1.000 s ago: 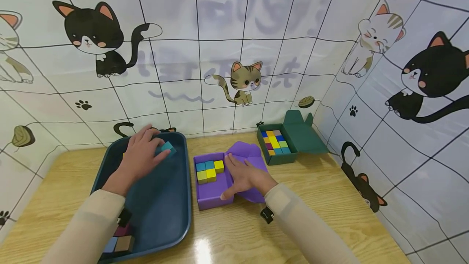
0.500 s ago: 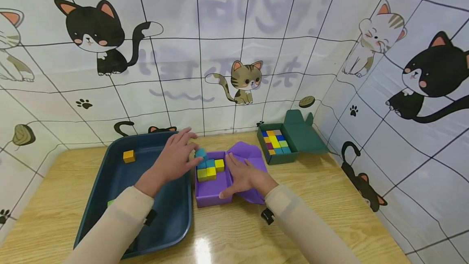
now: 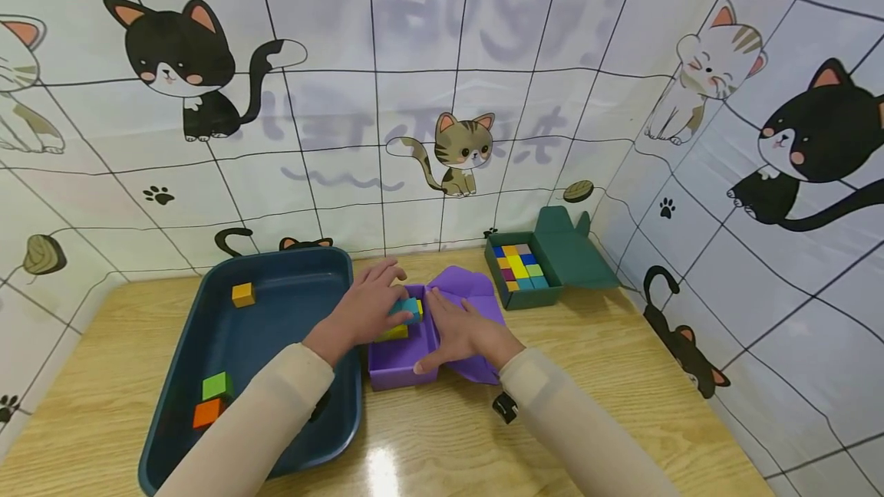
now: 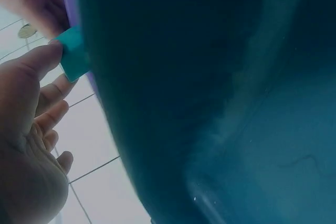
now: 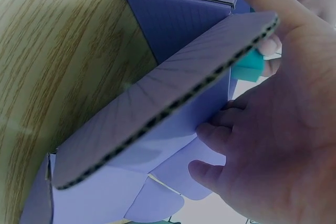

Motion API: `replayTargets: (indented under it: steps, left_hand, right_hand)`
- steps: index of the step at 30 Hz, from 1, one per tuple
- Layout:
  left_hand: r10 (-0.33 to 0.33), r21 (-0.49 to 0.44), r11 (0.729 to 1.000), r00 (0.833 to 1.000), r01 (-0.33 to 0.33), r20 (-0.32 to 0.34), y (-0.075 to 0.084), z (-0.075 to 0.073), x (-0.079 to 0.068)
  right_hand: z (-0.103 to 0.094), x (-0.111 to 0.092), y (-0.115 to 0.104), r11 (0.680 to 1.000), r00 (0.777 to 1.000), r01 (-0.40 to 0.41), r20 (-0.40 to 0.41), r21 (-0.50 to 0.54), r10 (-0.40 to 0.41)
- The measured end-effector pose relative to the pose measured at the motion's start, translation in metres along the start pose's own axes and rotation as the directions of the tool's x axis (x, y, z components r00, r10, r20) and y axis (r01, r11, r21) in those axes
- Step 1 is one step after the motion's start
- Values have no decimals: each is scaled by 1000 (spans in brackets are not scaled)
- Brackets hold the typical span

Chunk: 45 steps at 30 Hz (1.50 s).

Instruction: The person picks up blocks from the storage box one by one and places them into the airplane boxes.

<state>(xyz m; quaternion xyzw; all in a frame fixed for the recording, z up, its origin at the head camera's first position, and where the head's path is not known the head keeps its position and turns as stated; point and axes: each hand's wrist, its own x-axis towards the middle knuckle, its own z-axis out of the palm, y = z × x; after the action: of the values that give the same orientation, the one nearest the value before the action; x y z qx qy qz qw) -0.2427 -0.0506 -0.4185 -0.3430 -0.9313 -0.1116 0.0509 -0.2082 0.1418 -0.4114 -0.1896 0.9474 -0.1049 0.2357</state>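
My left hand [image 3: 362, 309] is over the left side of the purple cardboard box [image 3: 403, 379], pinching a light-blue cube [image 4: 75, 53] between thumb and fingers, as the left wrist view shows. Beneath that hand a yellow cube [image 3: 395, 334] lies inside the box; the other cubes there are mostly covered. My right hand [image 3: 466, 330] rests with extended fingers at the box's right wall, by its folded-back purple lid [image 3: 478, 291]. In the right wrist view, the lid's corrugated edge [image 5: 168, 106] runs beside the right hand's fingers, and a teal cube [image 5: 248, 67] shows past them.
Left of the box stands a dark blue tray [image 3: 352, 374] holding an orange-yellow cube [image 3: 243, 295], a green cube [image 3: 217, 386] and an orange cube [image 3: 208, 413]. A green box [image 3: 532, 298] packed with colored cubes sits at the back right, lid open. A printed curtain hangs behind.
My left hand has carried the light-blue cube from the tray rightward into the purple box, passing over its back left corner. My right hand has stayed at the box's right wall.
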Motion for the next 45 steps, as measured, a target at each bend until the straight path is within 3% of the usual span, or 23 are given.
replayTargets:
  steps: [8,14,21,28,32,37,45]
  left_hand:
    - [-24,-24,999,998,26,66,1,14,6]
    - [0,80,997,998,-5,67,3,21,9]
    - [22,239,970,999,-31,41,3,31,12]
    - [11,250,968,999,-19,32,4,34,12]
    - [-4,182,983,1000,1,16,2,30,8]
    - [-57,104,993,997,63,-58,-10,17,2]
    - [-173,139,970,970,198,-173,-57,-10,-25]
  right_hand:
    - [0,0,0,1000,1000,7,-5,11,-7]
    - [0,1,1,1000,1000,9,0,-11,-9]
    - [-1,2,0,1000,1000,12,2,-22,-12]
    - [-1,2,1,1000,1000,7,5,-25,-7]
    - [-1,2,1,999,1000,9,12,-34,-8]
    - [-1,1,1,1000,1000,0,20,-30,0]
    - [0,0,0,1000,1000,7,11,-4,-7]
